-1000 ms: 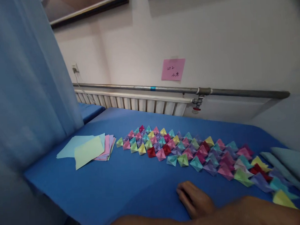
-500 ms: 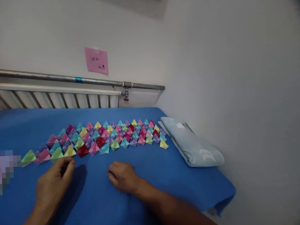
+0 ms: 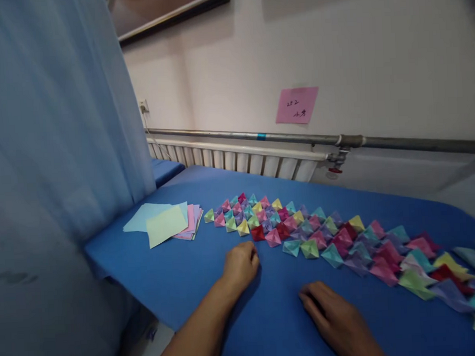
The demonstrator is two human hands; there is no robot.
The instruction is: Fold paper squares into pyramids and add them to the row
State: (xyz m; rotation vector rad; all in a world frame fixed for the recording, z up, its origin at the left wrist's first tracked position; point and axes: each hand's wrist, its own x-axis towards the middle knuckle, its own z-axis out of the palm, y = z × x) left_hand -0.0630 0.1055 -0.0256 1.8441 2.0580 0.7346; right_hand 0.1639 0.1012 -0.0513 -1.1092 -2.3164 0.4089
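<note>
Rows of small folded paper pieces (image 3: 272,237) in pink, red, yellow, green, purple and turquoise run across the blue sheet (image 3: 179,280). My left hand (image 3: 241,264) rests just in front of the rows, near a red piece, its fingers curled in; what they hold, if anything, is hidden. Further right, my right hand (image 3: 336,313) lies on the sheet with curled fingers, apart from the pieces, and its fingertips are too indistinct to show any held thing. Left of the rows lie loose paper sheets (image 3: 166,225) in light blue, pale yellow, pink and purple, untouched.
A blue curtain (image 3: 63,154) hangs at the left. Behind the bed run a metal pipe (image 3: 291,138) with a red-handled valve (image 3: 335,170) and a white radiator (image 3: 231,160). A pink note (image 3: 297,106) is on the wall.
The view has swung left, bringing the curtain and loose sheets into sight. The folded cloth has mostly left the view at the right. Both hands remain near the front of the rows.
</note>
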